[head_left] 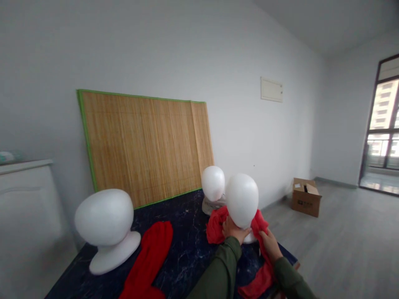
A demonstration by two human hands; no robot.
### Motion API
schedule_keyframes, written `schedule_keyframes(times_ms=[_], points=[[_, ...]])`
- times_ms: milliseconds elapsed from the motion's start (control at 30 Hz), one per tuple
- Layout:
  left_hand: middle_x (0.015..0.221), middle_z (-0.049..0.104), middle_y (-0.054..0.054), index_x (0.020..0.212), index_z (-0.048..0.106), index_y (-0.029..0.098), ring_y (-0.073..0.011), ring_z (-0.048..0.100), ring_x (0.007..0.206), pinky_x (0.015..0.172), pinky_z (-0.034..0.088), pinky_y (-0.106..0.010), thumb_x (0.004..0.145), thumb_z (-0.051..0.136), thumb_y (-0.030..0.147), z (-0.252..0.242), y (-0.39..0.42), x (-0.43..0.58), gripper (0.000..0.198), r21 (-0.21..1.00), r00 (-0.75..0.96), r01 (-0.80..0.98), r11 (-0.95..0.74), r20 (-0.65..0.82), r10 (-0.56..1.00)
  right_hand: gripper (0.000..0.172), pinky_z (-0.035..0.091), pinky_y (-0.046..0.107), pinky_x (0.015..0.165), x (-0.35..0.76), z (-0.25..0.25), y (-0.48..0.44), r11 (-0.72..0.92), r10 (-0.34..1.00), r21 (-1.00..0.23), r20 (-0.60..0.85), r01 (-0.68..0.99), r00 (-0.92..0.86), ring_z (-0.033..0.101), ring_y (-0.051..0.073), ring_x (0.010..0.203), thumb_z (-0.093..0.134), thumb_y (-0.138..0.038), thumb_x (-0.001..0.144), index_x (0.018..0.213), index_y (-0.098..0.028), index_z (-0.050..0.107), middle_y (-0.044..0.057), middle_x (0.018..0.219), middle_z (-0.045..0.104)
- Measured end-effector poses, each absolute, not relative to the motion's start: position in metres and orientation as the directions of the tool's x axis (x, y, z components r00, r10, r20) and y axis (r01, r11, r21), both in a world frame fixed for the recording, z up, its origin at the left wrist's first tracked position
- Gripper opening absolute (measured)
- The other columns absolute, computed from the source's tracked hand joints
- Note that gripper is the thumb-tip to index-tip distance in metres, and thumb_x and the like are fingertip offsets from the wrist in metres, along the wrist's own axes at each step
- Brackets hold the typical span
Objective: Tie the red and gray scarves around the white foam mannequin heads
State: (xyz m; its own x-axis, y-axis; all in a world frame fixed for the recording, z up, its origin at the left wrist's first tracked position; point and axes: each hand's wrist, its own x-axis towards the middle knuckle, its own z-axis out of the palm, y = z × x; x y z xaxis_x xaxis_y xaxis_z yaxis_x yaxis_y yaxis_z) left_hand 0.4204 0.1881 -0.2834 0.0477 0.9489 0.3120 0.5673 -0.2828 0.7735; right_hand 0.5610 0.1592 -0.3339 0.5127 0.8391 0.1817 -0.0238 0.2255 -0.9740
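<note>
A smooth white mannequin head (242, 199) stands near the table's right side, with a coral-red scarf (259, 226) around its back and trailing down to the right. My left hand (233, 231) grips the head low at its neck, thumb across the front; some of its fingers are hidden. The scarf also bunches up just left of this hand. Closed on the scarf's right-hand length is my right hand (271, 246), a little lower and to the right.
A second white mannequin head (213, 182) stands behind, with greyish cloth at its base. Another mannequin head (106, 218) stands at left beside a bright red knitted scarf (149, 257). The dark marbled tabletop (187, 245) meets a bamboo mat (143, 145) leaning on the wall. A cardboard box (306, 197) sits on the floor.
</note>
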Motion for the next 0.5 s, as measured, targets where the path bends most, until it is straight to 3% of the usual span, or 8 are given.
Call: schedule_keyframes(times_ms=[67,200,333,500], points=[[0.135,0.035,-0.021,0.129,0.031,0.007,-0.0388,0.023,0.126,0.102,0.02,-0.053,0.044,0.074,0.042,-0.283,0.191,0.428,0.102,0.801,-0.027,0.554,-0.225,0.287,0.957,0.031,0.049,0.029,0.069,0.559,-0.34,0.162,0.255,0.859,-0.961,0.174,-0.107,0.481,0.061,0.021,0.072,0.052,-0.03,0.058,0.084,-0.015,0.058,0.003,0.074,0.067],[0.131,0.042,-0.016,0.123,0.038,0.013,-0.0331,0.015,0.13,0.105,0.013,-0.052,0.043,0.076,0.036,-0.284,0.197,0.436,0.091,0.834,-0.074,0.504,-0.225,0.301,0.951,0.032,0.048,0.03,0.071,0.56,-0.342,0.162,0.278,0.894,-0.933,0.165,-0.228,0.416,0.06,0.02,0.071,0.052,-0.028,0.059,0.087,-0.015,0.056,0.001,0.073,0.065],[0.126,0.049,-0.014,0.116,0.044,0.017,-0.0293,0.028,0.127,0.106,0.016,-0.048,0.044,0.077,0.03,-0.28,0.196,0.431,0.08,0.859,-0.083,0.431,-0.276,0.342,0.936,0.026,0.048,0.027,0.063,0.56,-0.339,0.157,0.266,0.914,-0.92,0.146,-0.289,0.379,0.059,0.018,0.063,0.051,-0.025,0.06,0.083,-0.015,0.056,0.0,0.066,0.063],[0.113,0.06,-0.011,0.108,0.052,0.019,-0.0266,0.049,0.112,0.1,0.033,-0.043,0.047,0.074,0.025,-0.264,0.176,0.404,0.065,0.907,-0.028,0.195,-0.373,0.386,0.922,0.012,0.041,0.022,0.043,0.563,-0.337,0.146,0.209,0.925,-0.904,0.06,-0.372,0.374,0.05,0.012,0.043,0.048,-0.02,0.059,0.07,-0.018,0.051,-0.004,0.053,0.057]])
